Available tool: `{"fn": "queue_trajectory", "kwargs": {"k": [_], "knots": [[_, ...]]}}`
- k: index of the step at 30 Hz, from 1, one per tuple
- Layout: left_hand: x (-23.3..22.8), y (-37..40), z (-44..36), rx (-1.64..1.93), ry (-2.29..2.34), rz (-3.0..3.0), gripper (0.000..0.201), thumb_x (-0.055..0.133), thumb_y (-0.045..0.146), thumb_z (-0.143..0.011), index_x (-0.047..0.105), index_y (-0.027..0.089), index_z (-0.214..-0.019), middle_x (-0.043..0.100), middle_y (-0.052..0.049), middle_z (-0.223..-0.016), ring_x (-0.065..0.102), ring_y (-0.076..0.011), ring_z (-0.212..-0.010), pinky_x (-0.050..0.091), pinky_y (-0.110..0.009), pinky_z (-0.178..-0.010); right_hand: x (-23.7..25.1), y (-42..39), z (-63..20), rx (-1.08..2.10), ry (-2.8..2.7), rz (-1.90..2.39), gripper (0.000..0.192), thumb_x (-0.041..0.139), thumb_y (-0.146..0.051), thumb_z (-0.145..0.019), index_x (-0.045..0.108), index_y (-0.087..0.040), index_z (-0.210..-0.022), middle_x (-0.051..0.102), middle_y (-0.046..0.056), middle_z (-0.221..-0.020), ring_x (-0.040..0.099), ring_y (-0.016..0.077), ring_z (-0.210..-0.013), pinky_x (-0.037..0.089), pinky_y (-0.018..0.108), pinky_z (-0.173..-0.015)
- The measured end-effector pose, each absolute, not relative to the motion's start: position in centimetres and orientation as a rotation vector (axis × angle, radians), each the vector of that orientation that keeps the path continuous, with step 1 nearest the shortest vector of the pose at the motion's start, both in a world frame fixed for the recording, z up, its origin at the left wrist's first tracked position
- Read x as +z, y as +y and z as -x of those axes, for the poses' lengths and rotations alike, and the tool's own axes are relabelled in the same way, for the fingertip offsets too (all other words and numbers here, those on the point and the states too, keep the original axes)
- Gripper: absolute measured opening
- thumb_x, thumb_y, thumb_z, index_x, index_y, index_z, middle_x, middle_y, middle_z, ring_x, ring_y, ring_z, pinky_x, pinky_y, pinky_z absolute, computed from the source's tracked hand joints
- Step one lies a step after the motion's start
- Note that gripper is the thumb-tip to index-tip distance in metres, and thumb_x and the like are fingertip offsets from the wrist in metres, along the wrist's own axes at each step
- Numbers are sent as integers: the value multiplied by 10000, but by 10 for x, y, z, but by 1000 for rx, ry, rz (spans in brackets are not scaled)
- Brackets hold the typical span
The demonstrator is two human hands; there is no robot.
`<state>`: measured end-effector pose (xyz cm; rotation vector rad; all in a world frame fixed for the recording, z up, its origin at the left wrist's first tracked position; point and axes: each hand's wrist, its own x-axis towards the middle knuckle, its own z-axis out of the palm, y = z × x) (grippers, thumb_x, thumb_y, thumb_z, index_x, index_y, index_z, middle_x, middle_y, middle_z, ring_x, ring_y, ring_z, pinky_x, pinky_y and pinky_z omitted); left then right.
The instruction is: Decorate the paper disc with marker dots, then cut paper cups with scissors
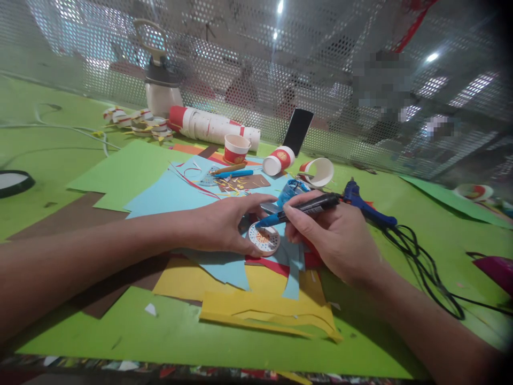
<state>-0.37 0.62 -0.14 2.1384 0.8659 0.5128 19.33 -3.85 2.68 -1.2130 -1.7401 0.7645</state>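
Note:
My left hand [224, 224] curls its thumb and fingers around a small round white disc [264, 247] that bears dark dots and an orange pattern in the middle. Between the fingers of my right hand [324, 235] is a blue marker [306, 208] with a black barrel, its blue end at the disc's upper edge. Whether the tip touches the surface I cannot tell. Just beyond the hands is a crumpled blue-coated cup [294, 190]. Cut sheets of light blue paper [154, 200] and yellow paper [264, 305] lie beneath and around the hands.
A blue glue gun [371, 207] with a coiled black cable [425, 272] lies to the right. Red-and-white paper cups [236, 149], a long stack of cups [216, 125] and a phone [297, 131] stand or lie behind. A mesh screen [240, 69] borders the green table [132, 331].

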Motion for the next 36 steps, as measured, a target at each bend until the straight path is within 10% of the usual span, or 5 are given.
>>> {"fn": "queue_trajectory", "kwargs": {"k": [36], "knots": [[-1, 7, 4, 523, 847, -2127, 909, 791, 358, -670, 351, 194, -1448, 644, -95, -1200, 601, -233, -1008, 456, -328, -866, 30, -35, -204, 450, -1455, 1127, 257, 721, -382, -803, 653, -224, -612, 627, 2, -547, 556, 131, -492, 485, 282, -491]]}}
